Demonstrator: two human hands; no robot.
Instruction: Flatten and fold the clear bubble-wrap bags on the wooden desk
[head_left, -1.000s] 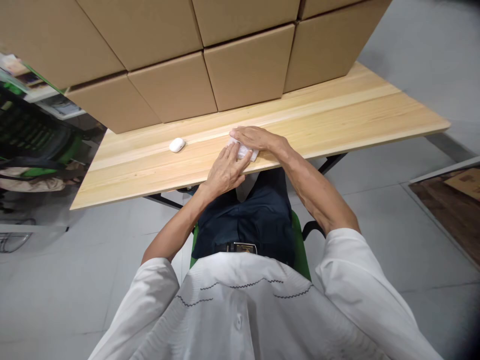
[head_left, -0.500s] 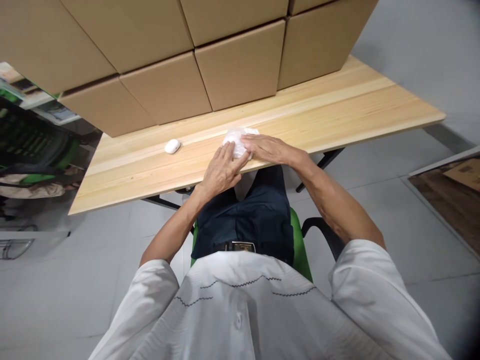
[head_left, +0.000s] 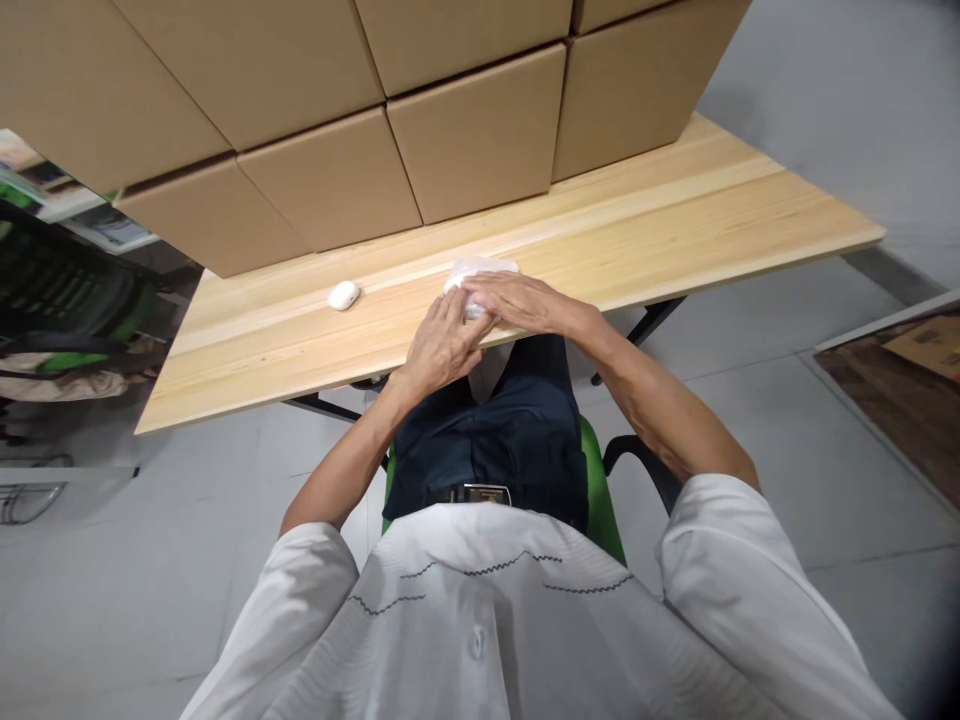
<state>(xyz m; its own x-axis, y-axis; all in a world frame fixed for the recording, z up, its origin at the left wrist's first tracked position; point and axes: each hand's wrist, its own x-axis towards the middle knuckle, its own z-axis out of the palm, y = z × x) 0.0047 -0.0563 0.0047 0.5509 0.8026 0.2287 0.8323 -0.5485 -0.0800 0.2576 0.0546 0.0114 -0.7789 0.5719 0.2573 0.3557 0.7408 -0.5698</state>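
— Where is the white plastic bundle (head_left: 484, 268)?
— On the table (head_left: 675, 230), near its front edge.
— And the grips?
— The left grip (head_left: 442, 345) lies flat, fingers stretched onto the bundle. The right grip (head_left: 517, 300) presses flat over it, pinching nothing. A small white case (head_left: 344, 295) sits well left.

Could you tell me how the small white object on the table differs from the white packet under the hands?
The small white object is smooth, rounded and compact; the white packet is crinkled and larger. The object lies untouched; the packet is partly covered by the right hand, with the left hand against it. Both are white and rest on the wooden table.
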